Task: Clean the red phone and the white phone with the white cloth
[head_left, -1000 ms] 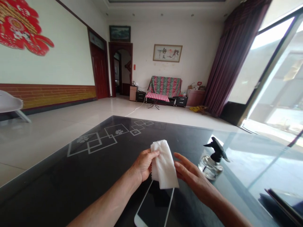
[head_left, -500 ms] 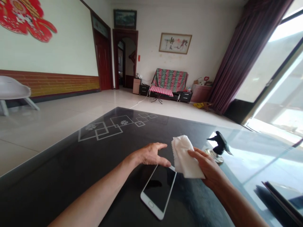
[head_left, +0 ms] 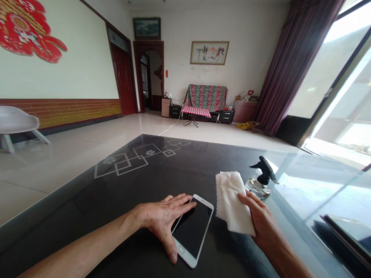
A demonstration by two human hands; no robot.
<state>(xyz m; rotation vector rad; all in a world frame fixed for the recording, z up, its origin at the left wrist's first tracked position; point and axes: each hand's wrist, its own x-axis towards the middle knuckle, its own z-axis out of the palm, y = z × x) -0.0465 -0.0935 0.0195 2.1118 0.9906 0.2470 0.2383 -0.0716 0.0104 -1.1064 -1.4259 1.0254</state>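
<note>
A white smartphone (head_left: 192,231) with a dark screen lies face up on the black glossy table (head_left: 162,173). Along its left edge rests my left hand (head_left: 168,220), fingers spread, the thumb by the home-button end and the fingertips at the upper left side. My right hand (head_left: 259,212) grips a folded white cloth (head_left: 233,202) with zigzag edges, held to the right of the phone. Just beyond that hand stands a clear spray bottle (head_left: 259,185) with a black trigger head; its lower part is partly hidden by the hand.
A dark flat object (head_left: 346,239) with a pale top lies at the table's right side. Grey square patterns decorate the far left of the tabletop. Beyond the table are a white chair (head_left: 17,121), a small striped table (head_left: 196,112) and a purple curtain (head_left: 284,73).
My left hand has moved from the phone's top end down to its left side, fingers spreading along the edge. My right hand, still with the cloth, has shifted slightly right and lower.
</note>
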